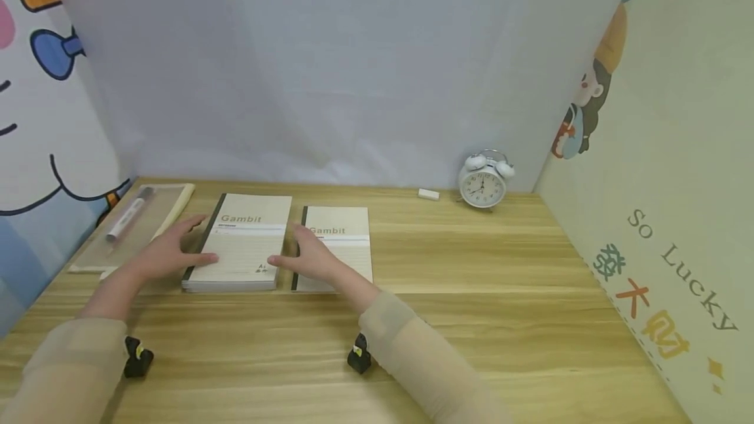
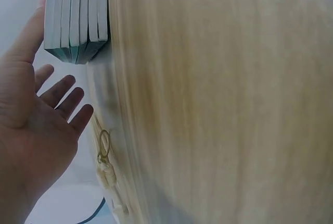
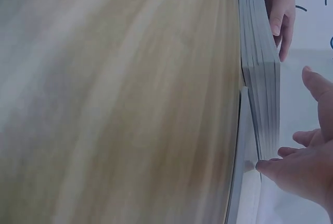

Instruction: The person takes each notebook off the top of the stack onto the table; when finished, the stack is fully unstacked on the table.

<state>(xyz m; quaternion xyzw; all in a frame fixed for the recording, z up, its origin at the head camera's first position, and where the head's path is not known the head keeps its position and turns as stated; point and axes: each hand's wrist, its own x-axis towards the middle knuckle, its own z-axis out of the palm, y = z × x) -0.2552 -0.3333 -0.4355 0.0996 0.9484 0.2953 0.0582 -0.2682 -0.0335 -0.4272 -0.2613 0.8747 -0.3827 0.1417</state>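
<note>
The worktop (image 1: pixel 501 280) spreads beneath your fingers, wood-grained in pale and brown streaks that run from side to side. Over it your forearms, in cream cloth sleeves (image 1: pixel 76 349), reach forward and slant inward. Beyond your left fingers, on their outer side, lies a flat, see-through pouch (image 1: pixel 167 198) with a pale yellow edge. Between your two sets of fingers sits the notebook stack (image 1: pixel 247 237), a squared block of paper with cream covers, a dark spine strip and "Gambit" lettering. Your left hand (image 1: pixel 159 255) and right hand (image 1: pixel 316 257) flank it, fingers parted and loosely extended, gripping nothing; whether any fingertip touches the stack you cannot tell. Partly under your right fingers lies a second notebook (image 1: pixel 347 250), flat and similarly cream with a dark spine. Farther out past those fingers, to the right, stands a round white twin-bell clock (image 1: pixel 483 187). Out past your left fingers, a slim grey-and-white pen (image 1: pixel 126 220) shows through the pouch. Nearer your right fingers than the clock rests a small white block (image 1: pixel 429 194).
</note>
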